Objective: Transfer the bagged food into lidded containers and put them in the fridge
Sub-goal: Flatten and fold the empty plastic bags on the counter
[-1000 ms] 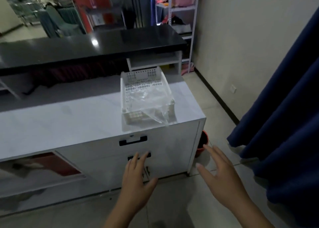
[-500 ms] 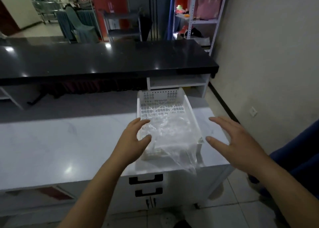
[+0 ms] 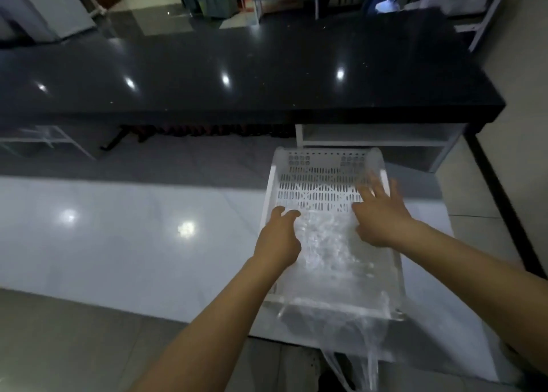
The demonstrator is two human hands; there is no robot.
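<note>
- Position change: within the last second both hands have risen from below the counter edge, by the drawer fronts, to a place over the white slotted basket [image 3: 323, 166], which sits on the white counter [image 3: 118, 231] near its right end
- Left hand [image 3: 278, 240]: at the basket's left rim, fingers loosely curled, thumb and forefinger tips close together at the edge of the clear plastic bag [image 3: 332, 249]; whether they already pinch the film cannot be told
- Right hand [image 3: 379, 216]: fingers spread and nearly straight, laid over the bag's right side inside the basket; nothing gripped. Motion blur obscures the fingertips
- Bag location: lies crumpled in the basket, with its near end spilling over the front wall and hanging past the counter edge. Its contents are not discernible
- Task status, as a judgement: the approach is complete and the bag is about to be gathered; no lidded container or fridge is identifiable in view, so transfer has not begun
</note>
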